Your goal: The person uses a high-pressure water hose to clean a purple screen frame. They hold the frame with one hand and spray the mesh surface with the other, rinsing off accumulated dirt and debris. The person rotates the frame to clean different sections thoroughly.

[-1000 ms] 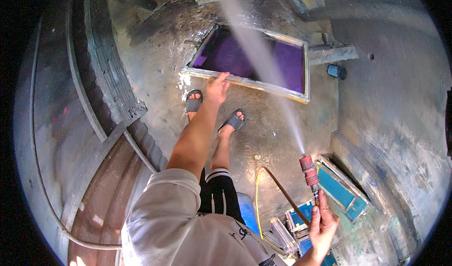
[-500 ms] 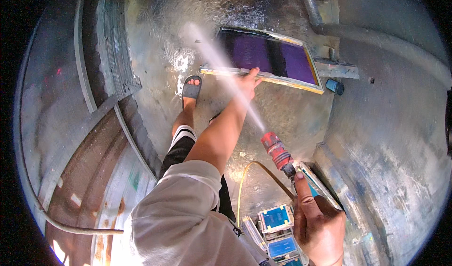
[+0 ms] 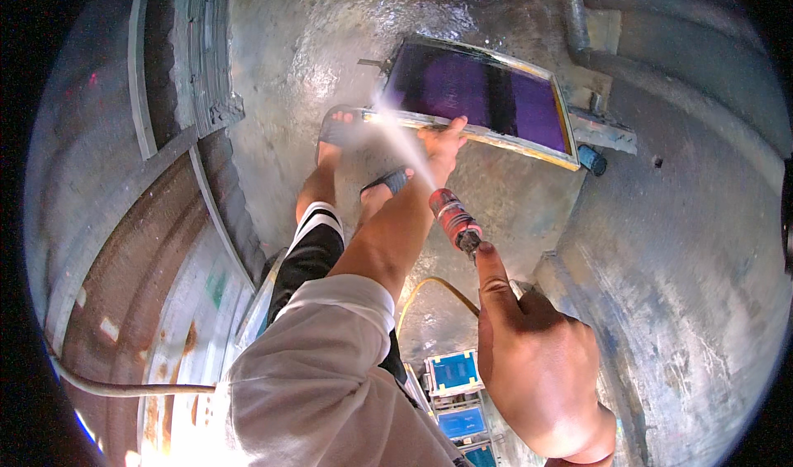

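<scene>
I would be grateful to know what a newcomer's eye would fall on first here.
First, probably, the white spray near the picture's centre, shooting up and left from a red nozzle in the right hand. Next, the framed purple screen above centre, its near edge held by the left hand. Small blue framed panels sit at the bottom, just right of centre.

The screen (image 3: 479, 95) is a long rectangle with a pale rim, yellow in places, and a purple face crossed by a black band just right of its middle. It sits slantwise, its right end nearer the wearer. On the screen's near side, apart from it, the nozzle (image 3: 453, 215), red with a dark neck, sends a widening white spray (image 3: 406, 146) to the screen's near left corner.
</scene>
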